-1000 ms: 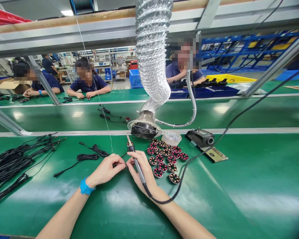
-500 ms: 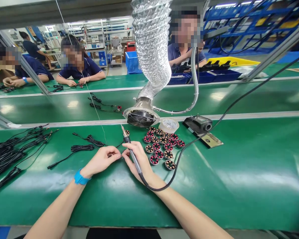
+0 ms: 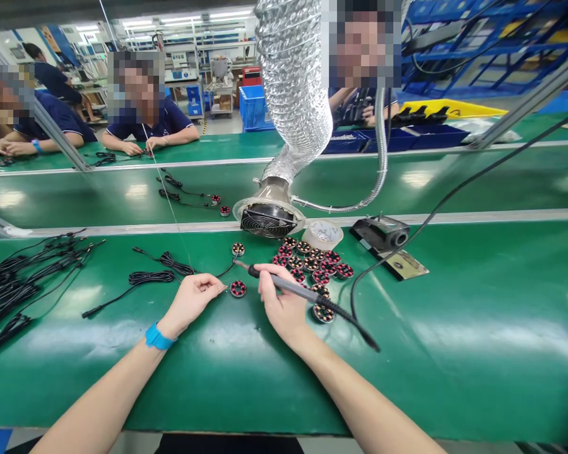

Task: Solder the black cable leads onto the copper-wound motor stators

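My right hand (image 3: 284, 304) is closed around the grey handle of a soldering iron (image 3: 296, 289), whose tip points left. Just beyond that tip lies a ring-shaped motor stator (image 3: 237, 250) with a black lead running to it. My left hand (image 3: 195, 304) is closed in a pinch, and the thin ends of a wire (image 3: 226, 287) poke out at its fingertips. Between my hands a red-and-black stator (image 3: 238, 289) lies flat on the green bench, apart from both. Left of them lie coiled black cables (image 3: 151, 277); the fingers hide where one of these leads.
Several stators (image 3: 332, 257) cluster beside my right hand. Behind them are a translucent round tub (image 3: 322, 234) and a soldering iron holder (image 3: 383, 233). A fume fan (image 3: 268, 221) hangs low. Black cables (image 3: 9, 287) pile at left. Co-workers sit across the bench.
My right hand has moved right, away from my left, and the iron has swung from upright to pointing left. The red-and-black stator between my hands now shows.
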The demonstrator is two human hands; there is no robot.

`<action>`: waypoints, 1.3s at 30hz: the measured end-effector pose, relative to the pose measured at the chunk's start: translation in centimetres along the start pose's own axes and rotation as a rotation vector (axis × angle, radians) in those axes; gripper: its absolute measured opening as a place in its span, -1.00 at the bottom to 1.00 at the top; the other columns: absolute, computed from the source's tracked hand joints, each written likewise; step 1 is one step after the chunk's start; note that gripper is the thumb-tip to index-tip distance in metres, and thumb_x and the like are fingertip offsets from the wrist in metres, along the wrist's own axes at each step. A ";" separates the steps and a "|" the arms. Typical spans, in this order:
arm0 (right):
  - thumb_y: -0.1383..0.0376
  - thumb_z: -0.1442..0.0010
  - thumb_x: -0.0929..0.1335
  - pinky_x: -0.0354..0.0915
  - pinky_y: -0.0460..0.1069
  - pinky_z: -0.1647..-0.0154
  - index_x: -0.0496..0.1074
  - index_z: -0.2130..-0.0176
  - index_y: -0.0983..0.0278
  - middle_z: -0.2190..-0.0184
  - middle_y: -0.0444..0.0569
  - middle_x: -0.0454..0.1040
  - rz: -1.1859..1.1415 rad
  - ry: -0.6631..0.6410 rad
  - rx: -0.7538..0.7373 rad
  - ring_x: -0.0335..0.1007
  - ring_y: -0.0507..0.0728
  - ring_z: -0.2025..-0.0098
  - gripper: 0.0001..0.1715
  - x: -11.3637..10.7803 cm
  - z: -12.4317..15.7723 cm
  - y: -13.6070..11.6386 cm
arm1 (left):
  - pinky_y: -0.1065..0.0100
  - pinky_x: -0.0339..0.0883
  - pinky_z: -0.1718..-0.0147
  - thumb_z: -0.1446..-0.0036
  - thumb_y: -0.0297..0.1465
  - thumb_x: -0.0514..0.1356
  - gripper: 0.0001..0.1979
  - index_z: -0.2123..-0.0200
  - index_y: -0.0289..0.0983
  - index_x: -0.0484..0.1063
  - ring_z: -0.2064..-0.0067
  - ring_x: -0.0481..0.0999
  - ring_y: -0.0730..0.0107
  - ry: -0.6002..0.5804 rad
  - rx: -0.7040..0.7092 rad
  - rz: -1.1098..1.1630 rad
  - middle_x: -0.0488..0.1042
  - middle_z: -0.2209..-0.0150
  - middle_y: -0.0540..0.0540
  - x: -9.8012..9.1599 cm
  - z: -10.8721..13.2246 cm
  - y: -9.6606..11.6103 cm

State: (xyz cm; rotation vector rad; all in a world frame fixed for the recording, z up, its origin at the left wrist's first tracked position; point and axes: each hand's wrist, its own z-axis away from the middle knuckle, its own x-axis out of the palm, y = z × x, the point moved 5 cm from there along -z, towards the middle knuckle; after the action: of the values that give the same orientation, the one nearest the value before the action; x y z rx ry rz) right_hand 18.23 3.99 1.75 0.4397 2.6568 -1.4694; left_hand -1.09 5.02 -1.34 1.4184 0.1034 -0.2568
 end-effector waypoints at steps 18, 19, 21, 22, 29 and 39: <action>0.30 -0.30 0.26 0.33 -0.05 0.49 0.49 0.33 0.23 0.49 -0.11 0.56 0.011 -0.100 -0.098 0.46 0.07 0.51 -0.76 0.6 0.6 -0.4 | 0.40 0.22 0.40 0.01 -0.22 0.28 -0.74 0.45 -0.33 0.53 0.43 0.38 0.40 0.014 0.001 -0.006 0.50 0.48 -0.06 0.3 0.1 0.0; 0.30 -0.30 0.26 0.33 -0.05 0.50 0.48 0.33 0.23 0.49 -0.11 0.56 0.010 -0.102 -0.097 0.46 0.07 0.51 -0.76 0.6 0.6 -0.5 | 0.40 0.23 0.39 0.01 -0.21 0.28 -0.74 0.45 -0.33 0.53 0.42 0.39 0.40 0.014 0.002 -0.007 0.51 0.47 -0.07 0.3 0.1 0.0; 0.30 -0.29 0.26 0.32 -0.05 0.52 0.48 0.34 0.23 0.50 -0.11 0.55 0.008 -0.107 -0.087 0.44 0.07 0.52 -0.76 0.7 0.6 -0.5 | 0.39 0.24 0.39 0.00 -0.20 0.28 -0.73 0.46 -0.33 0.53 0.42 0.40 0.39 0.018 0.007 -0.011 0.52 0.47 -0.07 0.3 0.2 0.1; 0.29 -0.29 0.25 0.31 -0.05 0.53 0.48 0.35 0.24 0.51 -0.11 0.54 0.009 -0.110 -0.080 0.43 0.07 0.53 -0.75 0.7 0.5 -0.5 | 0.39 0.24 0.39 0.00 -0.20 0.28 -0.73 0.46 -0.33 0.53 0.42 0.40 0.39 0.019 0.010 -0.013 0.52 0.47 -0.07 0.3 0.1 0.1; 0.26 -0.31 0.25 0.21 -0.06 0.59 0.48 0.33 0.26 0.59 -0.13 0.43 -0.040 -0.067 -0.004 0.32 0.04 0.61 -0.73 0.5 0.8 0.0 | 0.40 0.23 0.43 -0.01 -0.21 0.30 -0.73 0.46 -0.33 0.54 0.47 0.38 0.43 0.029 0.009 -0.023 0.50 0.51 -0.04 0.3 0.1 0.2; 0.25 -0.31 0.25 0.19 -0.07 0.60 0.48 0.34 0.27 0.59 -0.12 0.40 -0.051 -0.019 0.017 0.33 0.04 0.59 -0.73 0.1 0.8 0.3 | 0.42 0.19 0.46 0.00 -0.19 0.30 -0.71 0.45 -0.34 0.54 0.49 0.33 0.45 0.036 0.000 -0.021 0.47 0.54 -0.03 0.3 0.3 0.3</action>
State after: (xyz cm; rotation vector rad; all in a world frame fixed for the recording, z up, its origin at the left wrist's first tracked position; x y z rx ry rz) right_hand 18.15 3.53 1.04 0.3598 2.6618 -1.5033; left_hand -0.78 4.75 -1.07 1.4227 0.1480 -0.2481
